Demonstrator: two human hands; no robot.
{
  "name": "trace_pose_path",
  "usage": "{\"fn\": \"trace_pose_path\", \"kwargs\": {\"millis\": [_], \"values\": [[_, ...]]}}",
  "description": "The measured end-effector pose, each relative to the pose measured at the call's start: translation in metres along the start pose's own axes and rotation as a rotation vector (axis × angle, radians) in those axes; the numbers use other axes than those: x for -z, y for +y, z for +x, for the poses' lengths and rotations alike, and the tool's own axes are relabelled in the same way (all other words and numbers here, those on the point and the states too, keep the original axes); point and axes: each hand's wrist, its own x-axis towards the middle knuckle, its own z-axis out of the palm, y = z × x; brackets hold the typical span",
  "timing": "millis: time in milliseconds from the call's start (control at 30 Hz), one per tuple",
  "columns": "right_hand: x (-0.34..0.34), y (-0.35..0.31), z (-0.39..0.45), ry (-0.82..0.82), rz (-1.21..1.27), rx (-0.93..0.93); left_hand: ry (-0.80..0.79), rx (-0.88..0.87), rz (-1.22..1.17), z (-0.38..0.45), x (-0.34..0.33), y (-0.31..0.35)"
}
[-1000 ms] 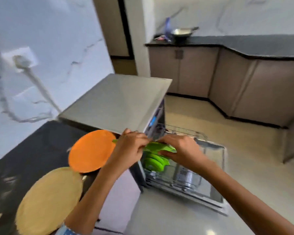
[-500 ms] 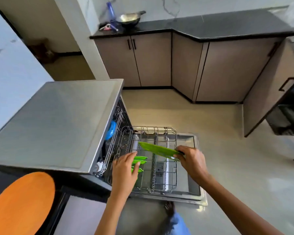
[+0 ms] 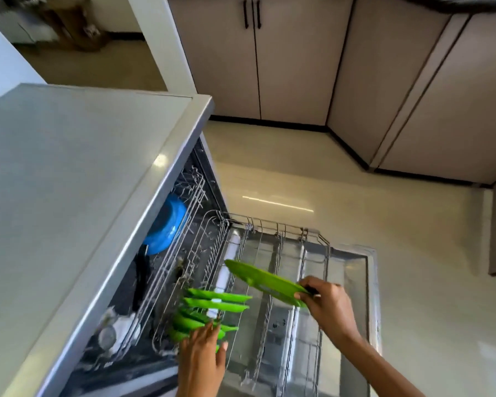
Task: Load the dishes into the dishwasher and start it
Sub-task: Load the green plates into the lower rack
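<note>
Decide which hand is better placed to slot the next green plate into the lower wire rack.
Right hand: it grips the loose flat green plate above the lower wire rack. Left hand rests on racked plates.

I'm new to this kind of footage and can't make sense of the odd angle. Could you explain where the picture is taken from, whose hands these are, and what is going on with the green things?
The picture comes from a wide-angle camera worn on a person's head, looking forward and down, so the two arms reaching in from the bottom are that person's own. No robot is involved. They stand at an open dishwasher whose lower rack is pulled out over the lowered door. The right hand grips a green plate by its edge, held above the rack. The left hand reaches with straight fingers to a row of green plates already standing on edge in the rack. A blue bowl sits in the upper rack.
</note>
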Motion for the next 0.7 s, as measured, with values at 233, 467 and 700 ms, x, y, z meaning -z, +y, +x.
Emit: {"fn": "trace_pose_path", "kwargs": {"millis": [233,467,700], "values": [[-0.111,0.072,0.086,-0.116,0.175,-0.026,-0.077,0.016,0.135,0.072,-0.106,-0.013],[-0.184,0.084,0.132,-0.268,0.253,0.034,-0.304,0.116,0.196,0.109,-0.152,-0.028],[-0.236,0.078,0.144,-0.393,0.204,0.067,-0.243,0.110,0.184,0.108,-0.162,-0.036]]}}
